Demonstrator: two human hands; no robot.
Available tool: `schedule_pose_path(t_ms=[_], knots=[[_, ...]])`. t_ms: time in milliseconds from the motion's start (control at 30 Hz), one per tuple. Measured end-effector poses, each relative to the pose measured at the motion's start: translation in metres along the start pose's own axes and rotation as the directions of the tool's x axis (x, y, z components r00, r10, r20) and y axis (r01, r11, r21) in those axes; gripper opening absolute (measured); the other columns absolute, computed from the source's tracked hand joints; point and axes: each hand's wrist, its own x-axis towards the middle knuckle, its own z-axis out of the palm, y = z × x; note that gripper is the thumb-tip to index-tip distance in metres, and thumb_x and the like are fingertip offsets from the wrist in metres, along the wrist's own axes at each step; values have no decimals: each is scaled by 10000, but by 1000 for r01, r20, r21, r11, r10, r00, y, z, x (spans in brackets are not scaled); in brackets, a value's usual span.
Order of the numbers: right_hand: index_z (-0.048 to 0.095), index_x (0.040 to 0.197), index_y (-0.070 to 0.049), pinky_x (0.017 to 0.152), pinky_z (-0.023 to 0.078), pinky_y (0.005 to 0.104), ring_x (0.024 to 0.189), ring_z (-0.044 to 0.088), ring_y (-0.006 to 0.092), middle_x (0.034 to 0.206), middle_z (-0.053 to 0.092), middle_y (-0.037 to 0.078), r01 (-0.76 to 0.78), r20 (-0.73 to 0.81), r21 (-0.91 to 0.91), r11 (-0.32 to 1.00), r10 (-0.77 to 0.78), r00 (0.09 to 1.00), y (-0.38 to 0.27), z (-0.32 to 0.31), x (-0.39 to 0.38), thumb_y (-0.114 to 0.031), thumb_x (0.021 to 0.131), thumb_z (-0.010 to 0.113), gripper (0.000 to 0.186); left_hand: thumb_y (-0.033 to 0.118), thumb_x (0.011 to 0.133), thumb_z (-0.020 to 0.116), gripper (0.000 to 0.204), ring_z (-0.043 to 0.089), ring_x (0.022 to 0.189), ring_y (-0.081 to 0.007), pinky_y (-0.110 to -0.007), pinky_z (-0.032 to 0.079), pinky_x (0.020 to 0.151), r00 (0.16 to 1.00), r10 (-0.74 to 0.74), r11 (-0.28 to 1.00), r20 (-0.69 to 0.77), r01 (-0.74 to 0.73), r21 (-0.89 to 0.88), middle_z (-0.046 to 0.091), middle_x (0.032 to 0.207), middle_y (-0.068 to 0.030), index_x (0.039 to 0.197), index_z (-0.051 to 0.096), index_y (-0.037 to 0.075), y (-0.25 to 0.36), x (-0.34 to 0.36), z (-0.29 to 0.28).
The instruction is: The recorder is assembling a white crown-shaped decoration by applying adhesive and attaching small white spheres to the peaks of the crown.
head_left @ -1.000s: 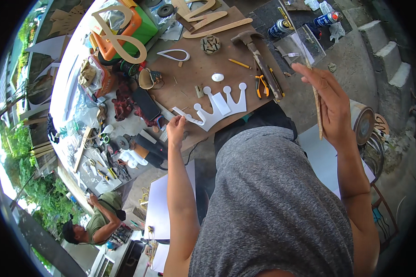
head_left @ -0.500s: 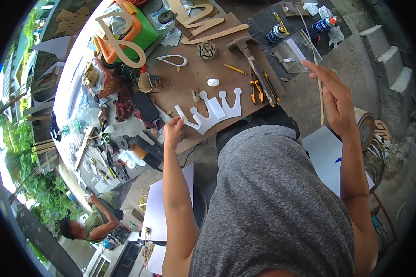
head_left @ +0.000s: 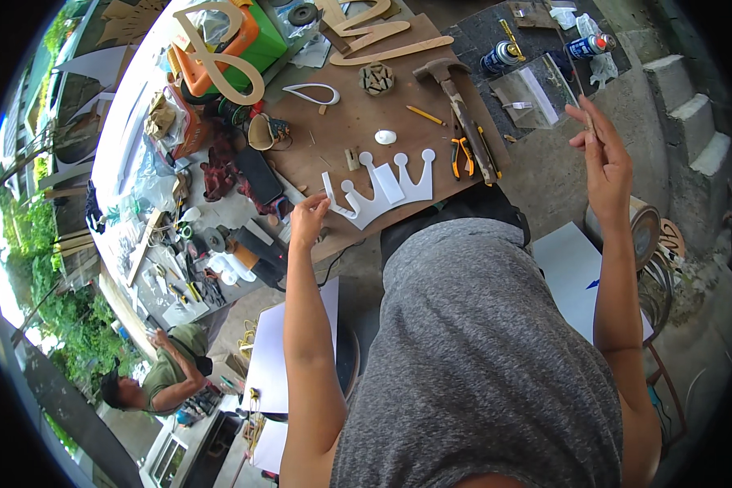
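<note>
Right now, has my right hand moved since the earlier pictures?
Yes: judged against the hammer, your right hand has shifted to the right, farther from it.

A flat white crown cutout [head_left: 369, 211], its prongs tipped with round knobs, lies near a brown board's [head_left: 346, 118] edge, a white rectangle [head_left: 389, 185] across its middle. The left hand [head_left: 308, 220] pinches a narrow white strip [head_left: 328, 187] (apparently bent) at the crown's left end. The right hand [head_left: 608, 167] holds a slender stick [head_left: 590, 122], well apart.
</note>
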Motion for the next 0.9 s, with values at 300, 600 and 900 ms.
schedule_pose_path(t_ms=[300, 600, 900], knots=[[499, 1553, -110, 839, 511, 243, 890, 598, 82, 1351, 703, 95, -61, -10, 41, 997, 61, 998, 28, 5, 5, 2, 1079, 468, 488, 273, 930, 739, 326, 767, 927, -270, -367, 569, 852, 999, -28, 998, 34, 26, 54, 794, 1006, -181, 1173, 787, 60, 6, 0, -4], [525, 1520, -80, 852, 522, 248, 897, 607, 91, 1342, 709, 91, -93, -46, 44, 995, 95, 994, 53, 8, 11, 3, 1074, 472, 457, 273, 941, 733, 328, 751, 935, -252, -359, 563, 846, 999, -8, 997, 47, 4, 76, 786, 982, -161, 1182, 782, 56, 9, 1, -4], [562, 1464, -49, 856, 522, 262, 895, 608, 102, 1284, 732, 86, -196, -106, -1, 981, 195, 975, 104, 6, 13, -11, 1071, 484, 403, 285, 931, 748, 329, 764, 933, -275, -368, 563, 866, 999, -18, 997, 49, 15, 74, 790, 985, -183, 1171, 790, 63, 10, 0, -5]])
